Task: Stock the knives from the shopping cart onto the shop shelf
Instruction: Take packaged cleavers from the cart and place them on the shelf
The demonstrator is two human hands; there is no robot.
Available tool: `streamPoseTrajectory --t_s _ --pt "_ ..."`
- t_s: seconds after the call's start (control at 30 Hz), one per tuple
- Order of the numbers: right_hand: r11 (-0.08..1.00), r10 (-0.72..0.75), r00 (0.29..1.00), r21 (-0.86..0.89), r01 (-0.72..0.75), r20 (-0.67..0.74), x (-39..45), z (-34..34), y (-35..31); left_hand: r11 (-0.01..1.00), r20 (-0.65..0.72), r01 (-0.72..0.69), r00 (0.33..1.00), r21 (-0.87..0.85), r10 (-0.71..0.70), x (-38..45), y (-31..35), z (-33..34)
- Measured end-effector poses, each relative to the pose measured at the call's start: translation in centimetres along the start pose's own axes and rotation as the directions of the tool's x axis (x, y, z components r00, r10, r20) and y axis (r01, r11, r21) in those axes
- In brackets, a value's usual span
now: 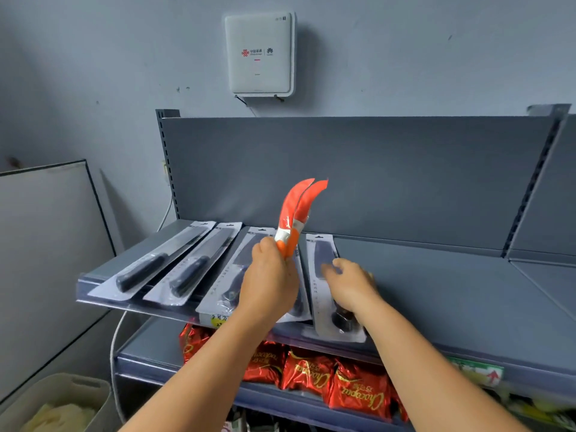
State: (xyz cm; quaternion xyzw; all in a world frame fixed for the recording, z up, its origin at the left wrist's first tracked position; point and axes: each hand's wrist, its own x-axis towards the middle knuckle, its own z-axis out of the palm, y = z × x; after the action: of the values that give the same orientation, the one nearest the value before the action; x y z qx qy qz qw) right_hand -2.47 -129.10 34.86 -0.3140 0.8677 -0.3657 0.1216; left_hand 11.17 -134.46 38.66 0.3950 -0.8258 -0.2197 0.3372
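1. My left hand [270,282] is clenched around the handles of two orange-sheathed knives [297,213], holding them upright above the grey metal shop shelf [436,291]; their curved tips point up and to the right.
2. My right hand [350,285] grasps nothing: fingers loosely spread, it rests on the rightmost carded black cleaver [327,275].
3. Under my left hand lies another carded black-handled cleaver [230,275], partly hidden by my wrist.
4. Further left of that hand, two long black-handled knives in clear blister packs [165,263] lie side by side, blades toward the back panel.
5. Right of my right hand the shelf surface is bare.
6. Below my forearms, on the lower shelf, sit red foil snack bags [343,385].
7. Above my hands, a white wall-mounted router box [260,54] hangs on the grey wall.
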Motion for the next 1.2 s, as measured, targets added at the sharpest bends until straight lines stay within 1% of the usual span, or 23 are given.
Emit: streamPoseTrajectory --t_s 0.03,0.1,0.2,0.27,0.33,0.4,0.53,0.6,0.67,0.73,0.8,0.87,0.93,1.07,1.2 --pt "0.994 -0.042 0.998 0.099 0.046 -0.042 -0.2 -0.4 -0.2 1.000 0.007 -0.006 1.000 -0.016 0.006 0.3 0.2 0.4" --pt "0.947 -0.139 0.984 0.277 0.165 -0.111 -0.9 -1.2 -1.0 0.999 0.022 -0.024 0.999 -0.046 0.025 0.7 0.7 1.3" --pt "0.865 -0.221 0.963 0.424 0.267 -0.157 -1.6 -2.6 -1.8 0.990 0.061 -0.092 0.993 -0.103 0.099 1.0 2.3 2.9" --pt "0.831 -0.216 0.962 0.485 0.271 -0.165 -1.4 -3.5 -1.4 0.985 0.109 -0.108 0.986 -0.136 0.123 1.2 3.6 4.3" --pt "0.813 -0.169 0.971 0.532 0.235 -0.171 -1.0 -4.6 -0.4 0.979 0.167 -0.101 0.977 -0.175 0.131 1.2 5.2 5.8" --pt "0.813 -0.133 0.973 0.541 0.217 -0.190 -0.4 -5.9 1.2 0.973 0.214 -0.107 0.965 -0.203 0.151 1.0 6.8 7.4" --pt "0.825 -0.044 0.976 0.544 0.156 -0.213 0.9 -8.7 4.8 0.986 0.314 -0.100 0.939 -0.131 0.137 0.2 10.5 10.5" --pt "0.865 0.002 0.971 0.487 0.118 -0.240 1.7 -10.0 6.8 0.994 0.380 -0.068 0.920 -0.085 0.096 -0.1 12.3 12.1" --pt "0.938 0.030 0.967 0.342 0.060 -0.251 2.5 -11.3 8.8 0.999 0.414 -0.022 0.910 -0.034 0.034 -0.3 13.5 14.0" --pt "0.986 0.053 0.976 0.164 -0.018 -0.210 3.1 -12.2 10.8 1.000 0.408 0.001 0.913 0.025 -0.011 -0.4 14.1 15.8" --pt "0.998 0.066 0.985 -0.012 -0.069 -0.158 3.6 -12.7 12.5 0.995 0.411 -0.025 0.912 0.095 -0.016 -0.6 14.2 17.6" --pt "0.987 0.070 0.989 -0.136 -0.087 -0.129 3.7 -12.5 13.5 0.986 0.435 -0.045 0.900 0.163 -0.031 -0.5 13.8 18.9" --pt "0.976 0.075 0.994 -0.200 -0.091 -0.083 3.9 -12.4 14.5 0.974 0.446 -0.044 0.893 0.224 -0.062 -0.7 13.7 20.2" --pt "0.960 0.067 0.998 -0.272 -0.061 0.015 4.4 -12.4 15.3 0.944 0.425 -0.040 0.898 0.327 -0.109 -0.9 13.7 21.4" --pt "0.953 0.061 0.996 -0.301 -0.038 0.065 4.6 -12.6 15.5 0.935 0.419 -0.041 0.900 0.353 -0.118 -0.8 13.8 21.5"
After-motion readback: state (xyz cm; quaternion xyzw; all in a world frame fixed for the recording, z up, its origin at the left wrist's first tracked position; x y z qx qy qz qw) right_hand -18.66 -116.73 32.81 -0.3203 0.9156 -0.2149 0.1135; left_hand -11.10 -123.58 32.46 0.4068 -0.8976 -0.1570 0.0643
